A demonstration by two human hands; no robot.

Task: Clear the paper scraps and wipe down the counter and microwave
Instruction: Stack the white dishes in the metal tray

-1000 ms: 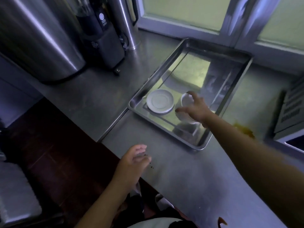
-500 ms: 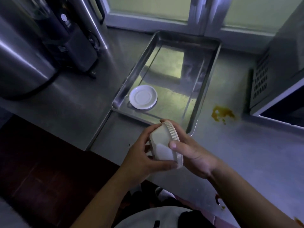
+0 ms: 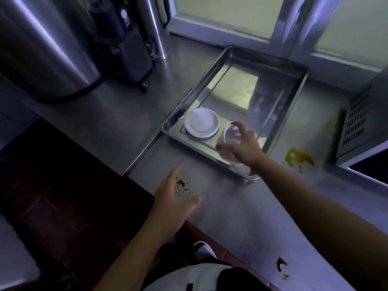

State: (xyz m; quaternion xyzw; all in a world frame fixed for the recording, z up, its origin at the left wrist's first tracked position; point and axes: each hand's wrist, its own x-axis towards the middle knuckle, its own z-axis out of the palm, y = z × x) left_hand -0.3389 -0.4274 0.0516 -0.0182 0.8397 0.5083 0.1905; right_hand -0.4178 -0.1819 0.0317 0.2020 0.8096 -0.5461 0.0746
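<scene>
My right hand (image 3: 244, 149) reaches into the steel tray (image 3: 206, 86), fingers spread around a white ribbed bowl (image 3: 231, 134) lying at the tray's near end. A white saucer (image 3: 201, 122) sits just left of the bowl. Over the steel counter's (image 3: 241, 217) front edge hovers my left hand (image 3: 171, 198), fingers straight and holding nothing, beside a patch of brown crumbs (image 3: 181, 184). An orange spill (image 3: 298, 159) marks the counter between the tray and the microwave (image 3: 361, 131) at the right edge. No paper scraps or cloth are in view.
A large steel urn (image 3: 42, 49), a black machine (image 3: 123, 40) and a steel cylinder (image 3: 154, 24) stand at the back left. A window frame (image 3: 283, 28) runs behind the tray. Another brown stain (image 3: 281, 264) sits near the counter's front edge.
Half a second ago both hands held the ribbed bowl in front of me. Now the bowl lies in the tray under my right hand, and my left hand has let go and spread open.
</scene>
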